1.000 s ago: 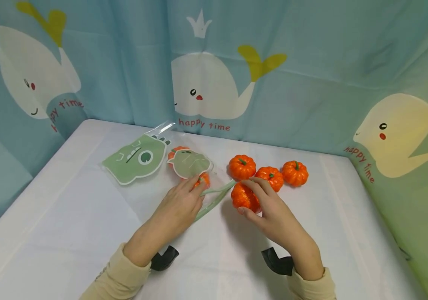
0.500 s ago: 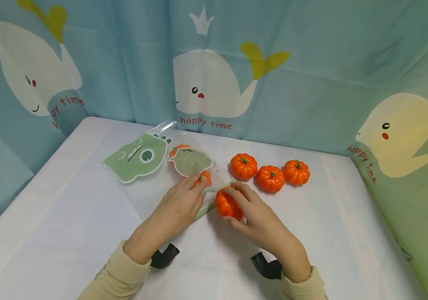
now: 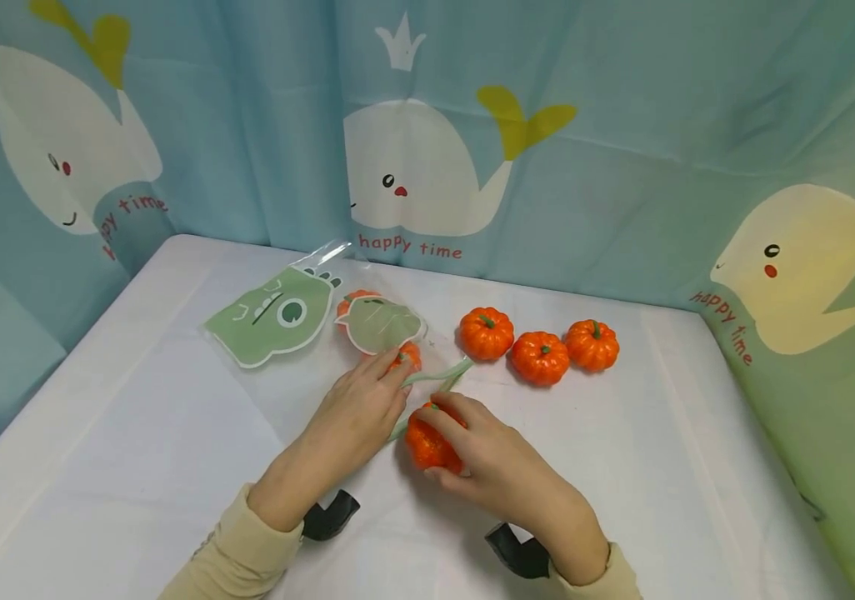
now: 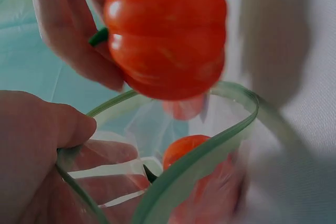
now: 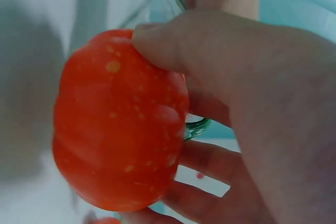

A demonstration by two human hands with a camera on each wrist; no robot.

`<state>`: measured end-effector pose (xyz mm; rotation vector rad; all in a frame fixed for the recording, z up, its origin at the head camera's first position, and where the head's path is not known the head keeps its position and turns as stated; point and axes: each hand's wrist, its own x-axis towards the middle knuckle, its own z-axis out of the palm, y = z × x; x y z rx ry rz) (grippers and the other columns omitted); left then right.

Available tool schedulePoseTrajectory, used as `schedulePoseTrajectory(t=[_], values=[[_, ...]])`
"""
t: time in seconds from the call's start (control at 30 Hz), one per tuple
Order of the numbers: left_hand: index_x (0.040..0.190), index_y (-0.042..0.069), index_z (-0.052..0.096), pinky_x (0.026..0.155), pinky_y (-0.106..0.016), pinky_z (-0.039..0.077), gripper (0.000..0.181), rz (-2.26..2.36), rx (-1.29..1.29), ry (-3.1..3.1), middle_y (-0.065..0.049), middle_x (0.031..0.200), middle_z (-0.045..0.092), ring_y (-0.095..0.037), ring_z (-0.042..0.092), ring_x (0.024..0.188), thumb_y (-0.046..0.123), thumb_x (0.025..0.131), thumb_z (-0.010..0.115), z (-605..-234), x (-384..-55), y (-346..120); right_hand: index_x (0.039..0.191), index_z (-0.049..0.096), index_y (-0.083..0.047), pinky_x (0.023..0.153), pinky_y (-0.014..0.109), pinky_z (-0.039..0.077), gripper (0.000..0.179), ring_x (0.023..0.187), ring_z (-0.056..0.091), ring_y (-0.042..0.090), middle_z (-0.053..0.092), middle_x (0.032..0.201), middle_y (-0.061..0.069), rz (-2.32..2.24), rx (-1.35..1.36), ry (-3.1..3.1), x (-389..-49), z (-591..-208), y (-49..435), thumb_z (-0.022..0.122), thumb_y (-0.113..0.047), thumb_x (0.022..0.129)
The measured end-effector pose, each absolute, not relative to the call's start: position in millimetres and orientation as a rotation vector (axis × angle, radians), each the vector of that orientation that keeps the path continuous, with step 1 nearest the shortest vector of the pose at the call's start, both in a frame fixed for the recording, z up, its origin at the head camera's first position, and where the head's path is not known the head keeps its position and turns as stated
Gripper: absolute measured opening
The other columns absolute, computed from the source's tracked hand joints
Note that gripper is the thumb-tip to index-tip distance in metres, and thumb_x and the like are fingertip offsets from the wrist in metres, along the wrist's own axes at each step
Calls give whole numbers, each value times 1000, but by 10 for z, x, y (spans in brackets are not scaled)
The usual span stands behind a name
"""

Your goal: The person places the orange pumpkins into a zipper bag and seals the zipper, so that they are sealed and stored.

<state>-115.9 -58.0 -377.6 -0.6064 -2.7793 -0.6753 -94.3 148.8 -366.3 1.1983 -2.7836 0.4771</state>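
My right hand [image 3: 502,458] holds a small orange toy pumpkin [image 3: 427,443] with a green stem, thumb on one side and fingers on the other. In the left wrist view this pumpkin [image 4: 165,35] hangs over the open mouth of a clear zip bag. My left hand [image 3: 356,408] grips the bag [image 3: 266,400] at its mouth, thumb over the green zip edge [image 4: 181,169] and fingers behind the film. The bag lies on the table, printed with green monster faces. Inside it are a pumpkin [image 3: 411,357] by my left fingers and another [image 3: 347,307] partly hidden by the print.
Three more toy pumpkins stand in a loose row to the right of the bag: one at left [image 3: 486,333], one in the middle [image 3: 540,358] and one at right [image 3: 592,345]. A blue curtain [image 3: 622,225] with whales closes off the white table's [image 3: 697,467] back and sides.
My right hand has carried its pumpkin left and nearer to me, away from the row of pumpkins and to the bag's mouth. The left hand has stayed on the bag.
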Motion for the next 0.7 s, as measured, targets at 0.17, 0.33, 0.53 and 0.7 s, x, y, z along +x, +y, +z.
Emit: schedulePoseTrajectory(t=[0.17,0.33,0.53,0.7], values=[[126,4,64,99,-50,51,31,-683,-617,-2752,-18,139,58,-34,57,128,17,98,60,-3778,-1141,-580,133,58,-14,105,38,49,57,130,52,23,55,135,8,460,1256,-2742,-962,-3768,1389,80,-22,82],[126,1,64,97,-50,52,32,-628,-638,-2731,-17,135,61,-33,58,127,12,96,61,-3793,-1136,-594,135,58,-12,108,42,46,60,130,54,30,57,138,11,326,1167,-2698,-1001,-3879,1310,80,-29,83],[125,-2,63,98,-49,52,33,-581,-670,-2701,-16,131,64,-32,58,126,11,95,63,-3779,-1171,-598,125,68,-18,96,43,54,57,117,60,33,63,129,13,215,1007,-2567,-1032,-3982,1228,87,-33,74],[128,-2,62,97,-50,52,34,-645,-632,-2746,-18,133,62,-33,58,126,10,96,60,-3753,-1164,-597,117,72,-20,76,33,53,55,97,56,28,58,109,11,250,935,-2481,-1021,-4034,1168,92,-29,67]])
